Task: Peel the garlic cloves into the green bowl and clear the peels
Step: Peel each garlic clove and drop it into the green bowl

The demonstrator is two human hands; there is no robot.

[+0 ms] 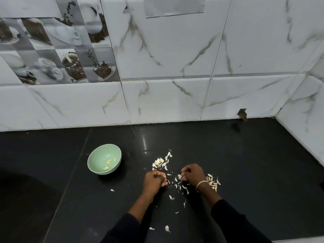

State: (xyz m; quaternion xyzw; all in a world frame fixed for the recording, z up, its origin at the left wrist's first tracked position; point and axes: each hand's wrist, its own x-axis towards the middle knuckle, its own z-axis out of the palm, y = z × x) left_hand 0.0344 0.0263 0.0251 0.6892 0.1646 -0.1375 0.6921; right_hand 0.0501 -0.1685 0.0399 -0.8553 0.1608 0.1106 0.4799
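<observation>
Fingers (183,172) of right hand (192,174) pinch garlic peel (179,176), left hand (154,179) curled.

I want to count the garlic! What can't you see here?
Head view: anything inside the left hand, hidden by its curled fingers.
Head view: garlic piece the right hand pinches, too small to tell clove from peel.
Head view: part of the garlic pile, behind the right wrist.

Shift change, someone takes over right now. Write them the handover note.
Left hand: fingers curled; what it holds is hidden. Right hand: pinches a garlic piece.
Green bowl, left of the hands, holds a few peeled cloves.
Done: those few.
Left: garlic pile right of the hands, seemingly unpeeled; peels scattered on the counter to clear.
</observation>
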